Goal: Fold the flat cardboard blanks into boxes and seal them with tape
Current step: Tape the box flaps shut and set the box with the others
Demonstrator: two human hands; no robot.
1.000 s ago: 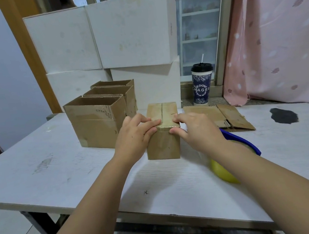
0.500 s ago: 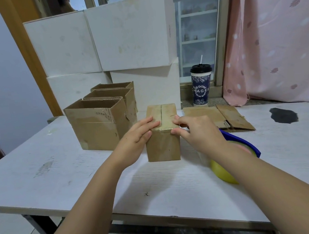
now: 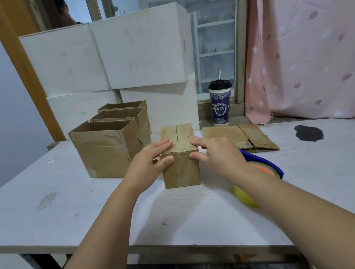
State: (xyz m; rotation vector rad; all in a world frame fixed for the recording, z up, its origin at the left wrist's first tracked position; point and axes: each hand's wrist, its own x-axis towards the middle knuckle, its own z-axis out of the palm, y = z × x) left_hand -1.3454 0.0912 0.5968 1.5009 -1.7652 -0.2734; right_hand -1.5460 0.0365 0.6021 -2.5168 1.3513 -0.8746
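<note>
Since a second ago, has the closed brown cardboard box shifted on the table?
No. The closed brown cardboard box keeps the same gap to the flat cardboard blank.

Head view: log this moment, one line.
left hand: pressing box top | right hand: pressing box top | tape dispenser: on table

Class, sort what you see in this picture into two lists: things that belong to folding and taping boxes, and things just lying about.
Belongs to the job: closed box under the left hand and right hand; open boxes; flat blank; tape dispenser.

Lying about: lidded cup; white boxes; dark patch; pink curtain.
</note>
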